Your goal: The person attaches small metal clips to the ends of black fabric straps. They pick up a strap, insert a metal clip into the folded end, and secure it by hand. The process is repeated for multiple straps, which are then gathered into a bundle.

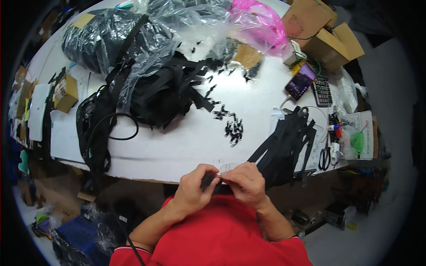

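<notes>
My two hands meet at the table's front edge, fingertips almost touching. Between the curled fingers and thumb of my left hand [195, 188] is a black fabric strip [207, 180]. My right hand [246, 184] is pinched closed beside it; the small thing at its fingertips is mostly hidden. Just right of that hand lies a bundle of black fabric strips [284, 146], partly over a printed sheet. Ahead of my hands, small black pieces with silvery ends, like zipper pulls [234, 130], are heaped on the white table [177, 153].
A tangled pile of black strips [159, 93] and plastic-wrapped black rolls [115, 40] take up the left and back. At right are a phone [301, 81], a calculator [323, 92], black-handled scissors [325, 158] and open cardboard boxes [333, 46]. A pink plastic bag [262, 20] lies at the back.
</notes>
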A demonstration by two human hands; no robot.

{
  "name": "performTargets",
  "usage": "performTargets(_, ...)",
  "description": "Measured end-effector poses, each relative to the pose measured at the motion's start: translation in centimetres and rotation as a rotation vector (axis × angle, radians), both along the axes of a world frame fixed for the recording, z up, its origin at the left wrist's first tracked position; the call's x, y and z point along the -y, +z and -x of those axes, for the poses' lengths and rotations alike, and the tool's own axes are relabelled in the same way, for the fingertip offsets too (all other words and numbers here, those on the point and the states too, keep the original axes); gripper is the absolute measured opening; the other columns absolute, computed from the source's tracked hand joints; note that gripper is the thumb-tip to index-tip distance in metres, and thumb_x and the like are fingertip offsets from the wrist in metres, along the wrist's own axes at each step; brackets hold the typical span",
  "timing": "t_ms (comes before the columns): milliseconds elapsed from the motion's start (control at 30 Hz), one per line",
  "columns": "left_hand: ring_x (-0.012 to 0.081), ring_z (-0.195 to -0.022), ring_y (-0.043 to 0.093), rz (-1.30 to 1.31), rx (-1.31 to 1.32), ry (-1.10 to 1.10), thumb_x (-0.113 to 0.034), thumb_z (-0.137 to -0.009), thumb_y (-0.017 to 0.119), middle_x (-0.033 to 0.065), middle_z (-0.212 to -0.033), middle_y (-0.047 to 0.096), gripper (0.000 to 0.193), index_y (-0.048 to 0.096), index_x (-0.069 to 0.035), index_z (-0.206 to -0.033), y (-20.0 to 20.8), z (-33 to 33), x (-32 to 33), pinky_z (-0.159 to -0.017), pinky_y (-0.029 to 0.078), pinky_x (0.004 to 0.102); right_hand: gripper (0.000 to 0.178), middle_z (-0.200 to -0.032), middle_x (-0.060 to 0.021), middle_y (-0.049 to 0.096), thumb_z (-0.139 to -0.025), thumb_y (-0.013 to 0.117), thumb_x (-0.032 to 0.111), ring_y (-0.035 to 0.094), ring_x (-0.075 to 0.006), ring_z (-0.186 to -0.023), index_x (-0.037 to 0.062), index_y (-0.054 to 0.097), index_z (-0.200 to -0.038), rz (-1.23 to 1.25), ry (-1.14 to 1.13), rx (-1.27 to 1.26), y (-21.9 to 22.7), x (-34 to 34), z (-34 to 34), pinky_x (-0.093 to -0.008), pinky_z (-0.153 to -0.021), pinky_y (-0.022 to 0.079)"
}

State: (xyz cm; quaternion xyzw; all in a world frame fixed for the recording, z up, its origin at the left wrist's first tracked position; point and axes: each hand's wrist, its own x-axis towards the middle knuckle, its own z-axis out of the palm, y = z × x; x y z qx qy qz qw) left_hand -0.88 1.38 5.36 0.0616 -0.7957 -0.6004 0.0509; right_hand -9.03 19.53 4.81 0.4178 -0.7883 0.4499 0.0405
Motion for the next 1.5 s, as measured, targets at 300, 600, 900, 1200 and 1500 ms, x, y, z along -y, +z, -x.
performTargets(300, 0.0174, -0.079, 0.067, 0.039, -0.169, 0.048, 0.005, -0.088, 0.066, 0.0121, -0.091, 0.067, 0.018, 0.066, 0.000, -0.106, -0.7, 0.7, -0.4, -0.069, 0.052, 0.0272, 0.024, -0.079, -0.0069, 0.068, -0.073, 0.079, -0.003, 0.064, -0.0239, -0.072, 0.0059, 0.072, -0.094, 0.042, -0.212, -0.131, -0.1, 0.9, -1.8, -0.0331, -0.067, 0.048)
performTargets(600, 0.0183, -0.084, 0.063, -0.154, -0.258, 0.065, 0.008, -0.090, 0.061, 0.0120, -0.097, 0.064, 0.018, 0.069, 0.001, -0.104, -1.4, 0.7, -0.1, -0.076, 0.051, 0.0279, 0.015, -0.093, 0.0003, 0.067, -0.094, 0.070, 0.005, 0.061, -0.0042, -0.082, 0.0003, 0.067, -0.108, 0.326, -0.154, 1.171, -0.7, 1.4, -2.7, -0.0210, -0.071, 0.049)
performTargets(900, 0.0099, -0.084, 0.060, -0.544, 0.012, 0.070, 0.003, -0.096, 0.058, 0.0064, -0.101, 0.064, 0.015, 0.067, 0.001, -0.109, -1.4, -0.1, -0.3, -0.077, 0.049, 0.0240, 0.006, -0.097, -0.0010, 0.061, -0.096, 0.065, 0.001, 0.056, -0.0058, -0.088, -0.0009, 0.067, -0.101, 0.484, -0.092, 1.109, -1.4, 1.6, -3.3, -0.0216, -0.079, 0.046)
performTargets(1200, 0.0133, -0.093, 0.063, -0.505, -0.023, -0.016, 0.001, -0.098, 0.057, 0.0080, -0.103, 0.067, 0.016, 0.067, 0.002, -0.110, -2.3, -0.2, 0.1, -0.085, 0.050, 0.0270, 0.009, -0.095, -0.0030, 0.061, -0.094, 0.068, 0.004, 0.055, -0.0076, -0.087, -0.0027, 0.067, -0.099, 0.318, -0.008, 1.143, -0.8, 0.9, -2.0, -0.0230, -0.078, 0.044)
performTargets(1500, 0.0105, -0.083, 0.061, -0.554, 0.045, 0.021, 0.002, -0.098, 0.057, 0.0100, -0.103, 0.064, 0.015, 0.067, 0.003, -0.109, -2.5, -0.1, 0.3, -0.075, 0.049, 0.0238, 0.010, -0.088, -0.0028, 0.065, -0.089, 0.072, 0.007, 0.054, -0.0072, -0.069, 0.0005, 0.070, -0.097, 0.124, -0.152, 0.818, -1.2, 1.6, -2.6, -0.0231, -0.063, 0.043)
